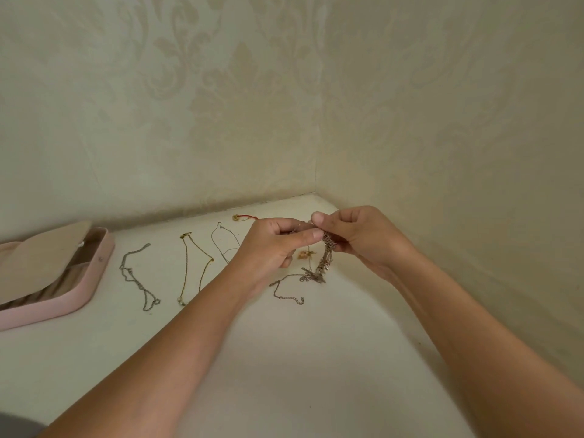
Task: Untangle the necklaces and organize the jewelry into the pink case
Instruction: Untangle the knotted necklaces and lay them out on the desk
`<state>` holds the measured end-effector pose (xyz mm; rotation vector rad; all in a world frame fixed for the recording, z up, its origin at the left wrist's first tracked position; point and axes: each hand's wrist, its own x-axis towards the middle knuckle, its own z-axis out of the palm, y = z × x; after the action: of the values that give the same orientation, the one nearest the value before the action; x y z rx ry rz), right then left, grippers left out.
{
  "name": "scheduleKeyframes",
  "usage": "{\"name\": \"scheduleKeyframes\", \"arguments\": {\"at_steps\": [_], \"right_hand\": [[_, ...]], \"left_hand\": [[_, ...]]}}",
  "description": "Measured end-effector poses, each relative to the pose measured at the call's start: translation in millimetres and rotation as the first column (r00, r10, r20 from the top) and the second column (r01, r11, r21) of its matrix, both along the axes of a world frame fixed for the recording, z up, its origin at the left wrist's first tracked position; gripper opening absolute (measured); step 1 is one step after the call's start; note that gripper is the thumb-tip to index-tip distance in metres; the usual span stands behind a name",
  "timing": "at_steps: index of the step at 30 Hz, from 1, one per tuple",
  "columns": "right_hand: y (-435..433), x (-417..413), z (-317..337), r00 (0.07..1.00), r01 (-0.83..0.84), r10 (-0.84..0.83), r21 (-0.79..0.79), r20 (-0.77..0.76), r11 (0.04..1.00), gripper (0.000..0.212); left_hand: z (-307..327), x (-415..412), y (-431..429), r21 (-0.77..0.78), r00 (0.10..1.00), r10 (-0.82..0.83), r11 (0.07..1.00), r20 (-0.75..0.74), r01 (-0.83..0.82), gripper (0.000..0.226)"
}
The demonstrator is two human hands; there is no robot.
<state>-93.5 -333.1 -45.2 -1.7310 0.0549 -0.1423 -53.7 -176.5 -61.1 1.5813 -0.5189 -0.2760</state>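
My left hand (271,248) and my right hand (357,238) are raised over the white table near the wall corner, both pinching a tangled clump of chains (325,257) that hangs between them. Its loose end (289,290) trails on the table. Laid out apart to the left are a dark silver chain (137,276), a gold chain (194,267) and a thin silver chain (226,243), partly hidden by my left hand. The pink case (79,289) lies open at the far left.
A small piece with a red cord (245,218) lies by the back wall. A small gold pendant (305,255) sits under my hands. Patterned walls close the table at the back and right. White tabletop (284,358) stretches toward me.
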Motion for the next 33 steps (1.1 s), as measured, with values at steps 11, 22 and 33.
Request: {"name": "scheduleKeyframes", "arguments": {"at_steps": [11,22,33], "right_hand": [[-3.1,-4.2,1.8,0.953,-0.269,0.281,0.112,-0.114,0.957,0.014],[6.8,6.1,-6.0,0.995,0.102,-0.089,0.437,-0.05,0.894,0.013],[0.6,3.1,2.9,0.952,0.269,-0.304,0.388,0.032,0.882,0.035]], "left_hand": [[2.3,0.1,-2.1,-0.074,0.992,-0.055,0.996,-0.115,0.047,0.039],[4.1,-2.8,-4.4,-0.131,0.964,-0.153,0.983,-0.216,0.126,0.026],[11.5,-8.1,-4.6,-0.255,0.873,-0.256,0.954,-0.416,0.158,0.017]]}}
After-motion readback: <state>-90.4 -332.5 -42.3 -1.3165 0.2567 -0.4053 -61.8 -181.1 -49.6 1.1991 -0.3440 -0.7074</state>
